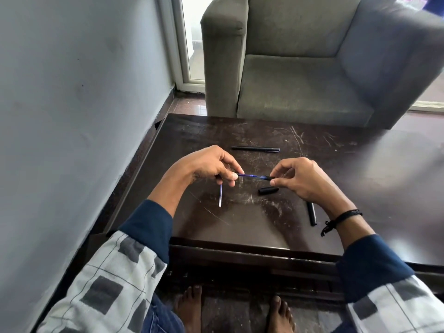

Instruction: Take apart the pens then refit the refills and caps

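Note:
My left hand (211,167) pinches the left end of a thin blue refill (249,175) held level above the dark table (240,224). My right hand (302,179) pinches a short black pen piece (270,177) at the refill's right end. A second, white-and-blue refill (220,194) lies on the table just below my left hand. Between the hands, nearer the right one, lies a black cap (268,190). A black barrel (312,213) rests under my right wrist. Farther back lies a whole black pen (255,149).
A grey armchair (312,68) stands right behind the table's far edge. A grey wall (72,116) runs along the left. My bare feet (235,311) are on the floor below the table's near edge.

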The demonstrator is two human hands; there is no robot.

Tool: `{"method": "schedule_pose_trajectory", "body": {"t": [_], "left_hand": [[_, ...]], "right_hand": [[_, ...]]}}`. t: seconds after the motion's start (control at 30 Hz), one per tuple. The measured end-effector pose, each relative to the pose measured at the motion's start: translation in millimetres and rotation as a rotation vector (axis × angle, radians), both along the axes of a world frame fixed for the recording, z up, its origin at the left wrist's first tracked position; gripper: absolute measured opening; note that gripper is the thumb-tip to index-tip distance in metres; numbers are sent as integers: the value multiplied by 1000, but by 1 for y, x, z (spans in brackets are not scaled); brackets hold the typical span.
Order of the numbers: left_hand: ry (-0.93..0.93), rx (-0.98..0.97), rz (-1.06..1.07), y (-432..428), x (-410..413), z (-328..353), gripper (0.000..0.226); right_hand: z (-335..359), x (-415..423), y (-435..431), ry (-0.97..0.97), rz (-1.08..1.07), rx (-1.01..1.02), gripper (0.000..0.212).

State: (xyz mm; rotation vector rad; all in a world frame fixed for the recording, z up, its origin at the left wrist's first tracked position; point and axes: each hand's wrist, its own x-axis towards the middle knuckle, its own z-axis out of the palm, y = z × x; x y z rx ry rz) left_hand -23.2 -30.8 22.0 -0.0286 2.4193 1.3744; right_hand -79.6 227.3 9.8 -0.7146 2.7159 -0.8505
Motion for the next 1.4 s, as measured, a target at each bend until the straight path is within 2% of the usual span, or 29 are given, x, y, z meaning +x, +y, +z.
{"method": "schedule_pose_trajectory", "body": {"t": [0.33,0.97,1.4], "left_hand": [[-27,-55,-27,7,-1,-1,21],[-34,-68,6,10,0,-2,20],[-40,-25,9,13,-1,-6,20]], "right_hand": [[-4,2,-6,17,29,44,9],[-8,3,-13,27,35,-10,10],[-10,6,-18,7,70,-26,6]]}}
